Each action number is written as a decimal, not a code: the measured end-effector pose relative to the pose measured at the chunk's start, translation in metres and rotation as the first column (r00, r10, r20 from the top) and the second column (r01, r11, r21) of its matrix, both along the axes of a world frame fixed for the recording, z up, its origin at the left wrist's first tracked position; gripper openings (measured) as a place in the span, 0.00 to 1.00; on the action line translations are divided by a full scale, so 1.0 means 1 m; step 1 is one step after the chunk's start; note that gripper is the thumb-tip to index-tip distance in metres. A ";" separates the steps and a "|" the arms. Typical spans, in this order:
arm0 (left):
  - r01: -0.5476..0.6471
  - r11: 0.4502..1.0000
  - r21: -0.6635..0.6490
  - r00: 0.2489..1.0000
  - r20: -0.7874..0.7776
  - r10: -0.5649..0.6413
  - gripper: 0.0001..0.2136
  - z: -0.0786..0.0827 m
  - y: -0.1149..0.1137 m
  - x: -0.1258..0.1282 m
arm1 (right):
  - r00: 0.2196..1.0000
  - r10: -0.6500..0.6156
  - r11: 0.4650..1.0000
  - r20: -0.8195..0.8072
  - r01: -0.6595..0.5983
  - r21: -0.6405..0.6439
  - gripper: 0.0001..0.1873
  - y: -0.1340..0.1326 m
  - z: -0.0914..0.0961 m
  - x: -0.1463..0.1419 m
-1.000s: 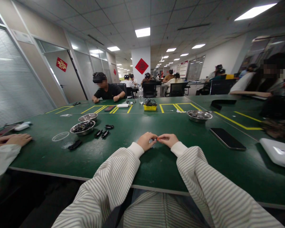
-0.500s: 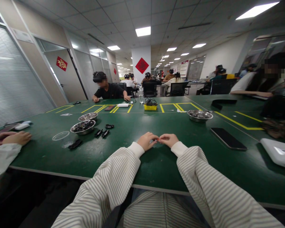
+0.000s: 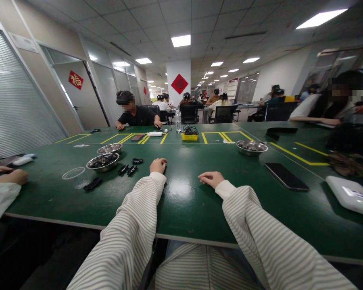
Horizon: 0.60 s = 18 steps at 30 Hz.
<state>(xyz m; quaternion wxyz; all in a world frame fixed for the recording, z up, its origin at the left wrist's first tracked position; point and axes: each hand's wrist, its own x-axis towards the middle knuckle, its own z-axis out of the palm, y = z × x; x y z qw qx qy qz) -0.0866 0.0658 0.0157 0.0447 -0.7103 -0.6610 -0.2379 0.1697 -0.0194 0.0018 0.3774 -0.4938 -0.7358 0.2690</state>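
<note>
1. Sleeves. Striped knit fabric covers both my forearms, which lie on the table (image 3: 181, 201), likely so the edge takes their weight.

2. Right hand (image 3: 211, 179). It rests palm down on the green surface, fingers bent and drawn together, tips pointing left. I cannot tell whether they pinch anything.

3. Left hand (image 3: 158, 165). It is stretched further forward, its fingers curled under into a loose fist, knuckles up. Anything inside is hidden.

4. Black clips (image 3: 127, 169). These small, dark, elongated moulded pieces lie loose on the surface, just left of my left hand and apart from it. One more black piece (image 3: 137, 161) lies just behind them.

5. Near bowl (image 3: 104, 168). This round, polished steel bowl holds a heap of similar dark parts; its wall presumably stops them scattering. A second bowl (image 3: 109, 152) stands touching or just behind it.

6. Clear lid (image 3: 73, 173). A thin transparent ring, lying flat, left of the near bowl.

7. Phone (image 3: 286, 176). A glossy black slab, screen up, well right of my right hand.

8. Far bowl (image 3: 251, 152). A steel bowl beside the yellow tape lines (image 3: 302, 158), which appear to mark out work areas.
</note>
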 end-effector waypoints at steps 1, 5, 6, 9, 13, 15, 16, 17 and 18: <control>-0.037 0.999 -0.029 0.999 -0.001 0.037 0.10 -0.001 0.005 -0.004 | 1.000 0.004 1.000 0.004 -0.004 0.001 0.12 0.000 -0.001 0.000; -0.065 0.992 -0.107 0.997 -0.057 0.059 0.11 -0.003 0.014 -0.006 | 1.000 0.013 1.000 0.012 -0.013 -0.005 0.12 0.003 -0.003 0.001; -0.063 0.992 -0.113 0.996 -0.070 0.056 0.11 -0.004 0.015 -0.005 | 1.000 0.012 1.000 0.009 -0.012 -0.009 0.12 0.003 -0.004 0.001; -0.086 0.991 -0.107 0.994 -0.078 0.078 0.15 -0.005 0.013 -0.004 | 1.000 0.014 1.000 -0.001 -0.014 -0.027 0.12 0.002 -0.003 0.001; -0.159 0.980 -0.119 0.985 -0.092 0.149 0.21 -0.005 0.002 -0.011 | 1.000 0.019 0.999 -0.007 -0.019 -0.039 0.13 0.000 -0.001 -0.001; -0.190 0.970 -0.152 0.978 -0.120 0.173 0.21 -0.004 -0.008 -0.015 | 1.000 0.022 0.999 -0.008 -0.022 -0.038 0.12 0.000 0.000 -0.002; -0.203 0.964 -0.173 0.974 -0.138 0.181 0.21 -0.002 -0.014 -0.017 | 1.000 0.024 0.999 -0.008 -0.025 -0.036 0.12 0.000 0.000 -0.002; -0.214 0.957 -0.194 0.970 -0.157 0.185 0.20 -0.001 -0.021 -0.018 | 1.000 0.026 0.999 -0.009 -0.026 -0.034 0.12 0.000 0.000 -0.002; -0.225 0.951 -0.213 0.966 -0.178 0.189 0.19 0.000 -0.029 -0.019 | 1.000 0.027 0.999 -0.009 -0.028 -0.034 0.12 0.000 0.000 -0.002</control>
